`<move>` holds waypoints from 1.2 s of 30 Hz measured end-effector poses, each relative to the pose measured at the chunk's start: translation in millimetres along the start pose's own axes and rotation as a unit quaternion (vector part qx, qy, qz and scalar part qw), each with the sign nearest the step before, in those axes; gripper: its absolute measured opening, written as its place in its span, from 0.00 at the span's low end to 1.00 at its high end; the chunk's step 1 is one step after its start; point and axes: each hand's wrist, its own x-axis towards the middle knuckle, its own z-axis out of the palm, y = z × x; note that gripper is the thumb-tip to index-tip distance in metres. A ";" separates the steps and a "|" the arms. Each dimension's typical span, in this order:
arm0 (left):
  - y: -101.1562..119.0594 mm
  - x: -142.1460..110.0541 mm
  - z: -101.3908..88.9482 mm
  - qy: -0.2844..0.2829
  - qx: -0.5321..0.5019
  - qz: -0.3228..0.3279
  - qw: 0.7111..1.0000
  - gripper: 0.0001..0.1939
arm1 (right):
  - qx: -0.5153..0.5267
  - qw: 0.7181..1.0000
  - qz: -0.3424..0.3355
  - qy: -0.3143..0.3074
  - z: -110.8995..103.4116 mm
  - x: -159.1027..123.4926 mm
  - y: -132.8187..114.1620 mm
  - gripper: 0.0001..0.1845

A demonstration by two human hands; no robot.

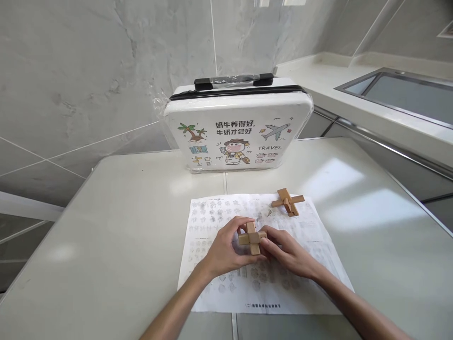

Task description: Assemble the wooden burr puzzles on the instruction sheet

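Observation:
Between my two hands is a wooden burr puzzle (252, 238), its interlocked pieces forming a cross. My left hand (226, 248) curls around it from the left, fingers at the top and thumb along the bottom. From the right, my right hand (288, 250) pinches the end of one bar between thumb and fingers. Beyond my right hand, a few more wooden puzzle pieces (288, 202), fitted crosswise, lie at the far right of the paper. Beneath everything is a printed instruction sheet (208, 295) with rows of small diagrams.
A white cartoon-printed suitcase (237, 132) in plastic wrap stands at the back of the pale table (116, 226). Behind it rises a grey tiled wall (88, 66). At the right is a white counter (318, 75) with a dark inset panel (406, 92).

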 end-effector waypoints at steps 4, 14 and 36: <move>-0.2 -0.5 0.4 -0.001 0.015 0.002 1.000 0.38 | 0.080 0.996 0.012 -0.028 -1.4 -1.5 -2.5 0.22; -1.8 -2.6 4.1 0.016 0.020 0.042 0.999 0.36 | 0.115 0.993 0.018 -0.032 1.8 -3.1 1.5 0.25; -2.2 0.6 9.2 0.028 -0.014 0.034 0.999 0.36 | 0.323 0.939 0.119 -0.011 1.6 3.1 18.7 0.29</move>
